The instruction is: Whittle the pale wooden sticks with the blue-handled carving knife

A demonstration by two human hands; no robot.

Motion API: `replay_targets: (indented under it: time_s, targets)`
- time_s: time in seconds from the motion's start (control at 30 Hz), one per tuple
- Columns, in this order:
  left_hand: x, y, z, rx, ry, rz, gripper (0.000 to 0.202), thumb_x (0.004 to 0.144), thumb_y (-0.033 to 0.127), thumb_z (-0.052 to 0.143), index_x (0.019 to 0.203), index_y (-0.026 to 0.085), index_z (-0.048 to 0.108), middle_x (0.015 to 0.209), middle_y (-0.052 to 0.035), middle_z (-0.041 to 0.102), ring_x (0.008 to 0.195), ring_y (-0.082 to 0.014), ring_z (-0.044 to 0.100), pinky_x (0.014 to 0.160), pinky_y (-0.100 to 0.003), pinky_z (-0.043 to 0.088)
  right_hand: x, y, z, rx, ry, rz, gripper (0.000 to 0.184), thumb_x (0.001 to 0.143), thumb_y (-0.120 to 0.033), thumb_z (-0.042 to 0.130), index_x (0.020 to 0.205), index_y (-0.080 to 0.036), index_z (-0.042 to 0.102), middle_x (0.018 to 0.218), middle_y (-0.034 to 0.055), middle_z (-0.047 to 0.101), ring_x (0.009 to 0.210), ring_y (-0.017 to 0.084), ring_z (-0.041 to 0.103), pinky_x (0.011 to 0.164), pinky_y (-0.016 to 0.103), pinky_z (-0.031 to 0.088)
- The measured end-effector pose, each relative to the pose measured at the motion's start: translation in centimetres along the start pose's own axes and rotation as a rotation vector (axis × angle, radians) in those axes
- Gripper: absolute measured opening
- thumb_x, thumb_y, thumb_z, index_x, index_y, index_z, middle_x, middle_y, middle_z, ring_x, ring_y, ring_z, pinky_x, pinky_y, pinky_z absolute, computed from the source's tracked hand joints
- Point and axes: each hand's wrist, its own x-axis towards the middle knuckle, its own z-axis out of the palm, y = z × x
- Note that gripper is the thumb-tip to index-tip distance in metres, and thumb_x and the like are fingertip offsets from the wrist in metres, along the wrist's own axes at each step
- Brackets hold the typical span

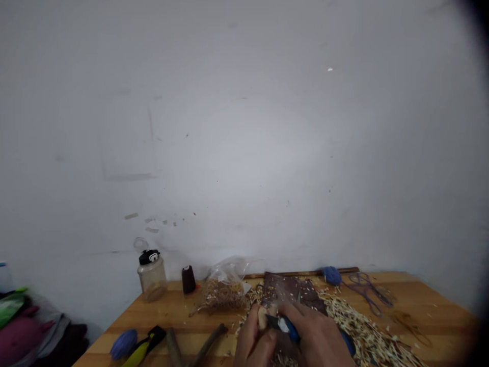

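Observation:
At the bottom centre my left hand (254, 340) is closed around a small pale piece of wood (262, 318), its light end showing above the fingers. My right hand (319, 334) grips a carving knife with a blue handle (292, 330). The dark blade points left and meets the wood, or nearly so; the exact contact is too small to tell. Beneath both hands lies a dark brown mat (280, 285) sprinkled with chips. Pale wood shavings (359, 326) are heaped just right of my right hand.
A clear bag of brown fibres (225, 290), a dark thread spool (188, 279) and a black-lidded jar (152, 278) stand at the back left. Sticks (208, 344), a yellow-black tool (143, 349) and blue yarn (124, 343) lie front left. More blue yarn (331, 276) sits back right.

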Motion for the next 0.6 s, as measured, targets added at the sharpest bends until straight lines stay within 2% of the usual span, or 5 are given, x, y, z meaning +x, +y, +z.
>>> replay_targets:
  time_s: [0.1, 0.23, 0.47, 0.6]
  targets:
    - [0.1, -0.4, 0.1, 0.014, -0.089, 0.053, 0.059, 0.062, 0.059, 0.067, 0.105, 0.019, 0.058, 0.091, -0.0053, 0.064, 0.088, -0.0234, 0.057, 0.081, -0.031, 0.045, 0.0, 0.1, 0.6, -0.144, 0.042, -0.036, 0.034, 0.07, -0.008, 0.052, 0.094, -0.031, 0.06, 0.084, -0.0011, 0.066, 0.074, 0.017, 0.062, 0.064, 0.023, 0.039]
    - [0.3, -1.0, 0.1, 0.137, -0.154, 0.123, 0.068, 0.059, 0.063, 0.067, 0.107, 0.016, 0.056, 0.093, -0.0081, 0.062, 0.089, -0.0243, 0.056, 0.079, -0.031, 0.044, -0.1, 0.6, 0.9, -0.22, 0.071, -0.117, 0.039, 0.068, -0.004, 0.051, 0.096, -0.03, 0.058, 0.084, -0.0017, 0.065, 0.073, 0.018, 0.062, 0.064, 0.026, 0.038]
    - [0.6, -0.4, 0.3, 0.345, -0.117, 0.19, 0.049, 0.071, 0.059, 0.057, 0.096, 0.016, 0.059, 0.075, -0.0049, 0.065, 0.068, -0.0189, 0.057, 0.066, -0.027, 0.044, -0.3, 0.4, 1.2, -0.269, 0.183, -0.123, 0.04, 0.066, 0.0, 0.052, 0.094, -0.028, 0.058, 0.084, -0.0012, 0.064, 0.074, 0.017, 0.06, 0.067, 0.027, 0.035]
    - [0.2, -0.2, 0.4, 0.548, 0.028, 0.139, 0.042, 0.074, 0.049, 0.054, 0.1, 0.017, 0.061, 0.079, -0.0067, 0.07, 0.075, -0.0226, 0.061, 0.071, -0.027, 0.045, -0.3, 0.6, 1.7, -0.296, 0.218, -0.132, 0.044, 0.065, 0.0, 0.053, 0.098, -0.028, 0.057, 0.085, -0.0009, 0.064, 0.075, 0.018, 0.06, 0.067, 0.027, 0.036]
